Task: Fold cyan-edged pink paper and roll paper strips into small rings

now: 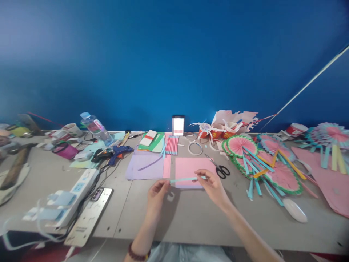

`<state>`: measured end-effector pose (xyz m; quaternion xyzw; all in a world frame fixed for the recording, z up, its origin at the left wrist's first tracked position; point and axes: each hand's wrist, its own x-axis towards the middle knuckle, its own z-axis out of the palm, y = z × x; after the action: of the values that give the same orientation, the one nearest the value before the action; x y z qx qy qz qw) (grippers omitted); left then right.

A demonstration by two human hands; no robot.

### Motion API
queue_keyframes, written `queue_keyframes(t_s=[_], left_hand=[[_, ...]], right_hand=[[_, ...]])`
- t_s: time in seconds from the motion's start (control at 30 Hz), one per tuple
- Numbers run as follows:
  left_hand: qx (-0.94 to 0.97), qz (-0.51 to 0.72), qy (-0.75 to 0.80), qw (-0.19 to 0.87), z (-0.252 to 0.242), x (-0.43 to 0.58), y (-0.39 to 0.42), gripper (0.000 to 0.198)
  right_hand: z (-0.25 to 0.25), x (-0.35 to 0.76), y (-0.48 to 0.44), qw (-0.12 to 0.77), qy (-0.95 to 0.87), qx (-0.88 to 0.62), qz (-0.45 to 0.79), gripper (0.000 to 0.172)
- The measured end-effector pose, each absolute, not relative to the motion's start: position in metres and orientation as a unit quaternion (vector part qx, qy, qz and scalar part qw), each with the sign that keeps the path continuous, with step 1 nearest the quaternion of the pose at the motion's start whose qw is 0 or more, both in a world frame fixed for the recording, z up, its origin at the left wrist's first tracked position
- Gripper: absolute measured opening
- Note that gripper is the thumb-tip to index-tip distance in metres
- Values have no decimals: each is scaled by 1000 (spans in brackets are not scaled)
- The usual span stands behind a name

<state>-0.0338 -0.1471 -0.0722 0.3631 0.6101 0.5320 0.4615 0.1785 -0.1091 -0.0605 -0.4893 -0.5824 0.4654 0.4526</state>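
Note:
A narrow light-blue paper strip is stretched between my two hands, above the near part of a pink paper sheet. My left hand pinches its left end between thumb and fingers. Toward the other end, my right hand grips the strip with the fingertips. Black-handled scissors lie just right of the pink sheet. Left of it rests a stack of lilac paper with a thin purple strip on top. Behind are red-and-blue striped sticks and a roll of tape.
Pink-and-green paper fans with blue strips crowd the right side, near a white computer mouse. On the left lie a phone, a power strip with cables, a glue gun and a tilted plastic bottle. Red cups stand by the blue wall.

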Motion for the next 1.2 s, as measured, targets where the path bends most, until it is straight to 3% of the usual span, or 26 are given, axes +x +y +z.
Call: queue_keyframes(t_s=[0.2, 0.5, 0.67, 1.03, 1.2], left_hand=[[446, 526, 608, 395, -70, -28, -149, 27], [530, 490, 575, 384, -68, -23, -149, 26], [537, 484, 568, 394, -72, -24, -149, 28], [564, 481, 555, 378, -75, -28, -150, 32], [585, 444, 623, 270, -88, -36, -158, 28]], right_hand=[[-73, 183, -112, 392, -657, -566, 308, 32], [-45, 163, -110, 345, -731, -501, 310, 25], [-37, 153, -108, 306, -733, -467, 389, 17], [-55, 157, -91, 206, -684, -439, 545, 23], [-56, 156, -74, 159, -672, -448, 568, 19]])
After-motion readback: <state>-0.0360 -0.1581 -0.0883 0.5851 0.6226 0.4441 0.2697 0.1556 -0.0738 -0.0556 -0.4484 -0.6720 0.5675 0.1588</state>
